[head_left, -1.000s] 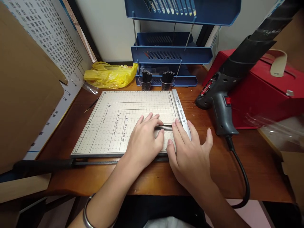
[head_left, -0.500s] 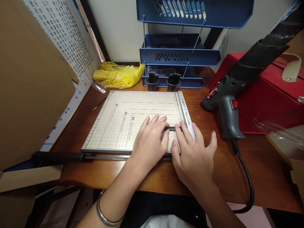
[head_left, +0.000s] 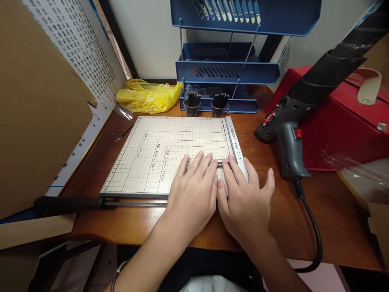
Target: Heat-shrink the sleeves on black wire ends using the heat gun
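Observation:
A paper cutter (head_left: 133, 162) with a printed grid lies on the wooden desk, its black handle (head_left: 69, 202) along the near edge. Several thin black wires (head_left: 220, 165) lie across its right part, mostly hidden under my fingers. My left hand (head_left: 194, 186) rests palm down on the board, fingers extended and touching the wires' left side. Beside it, my right hand (head_left: 246, 198) lies flat with fingers spread, its fingertips on the wires near the white ruler edge (head_left: 236, 146). The two thumbs are close together.
Two clear cups (head_left: 192, 109) of black wires stand behind the cutter, before a blue tray rack (head_left: 227, 73). A yellow plastic bag (head_left: 148, 97) lies at the back left. On the right, a heat gun (head_left: 288, 142) leans by a red box (head_left: 328, 146), its cord hanging down.
My left hand has shifted slightly down and its fingers have straightened, with the thumb drawn in. My right hand stays almost in place. The view has shifted slightly.

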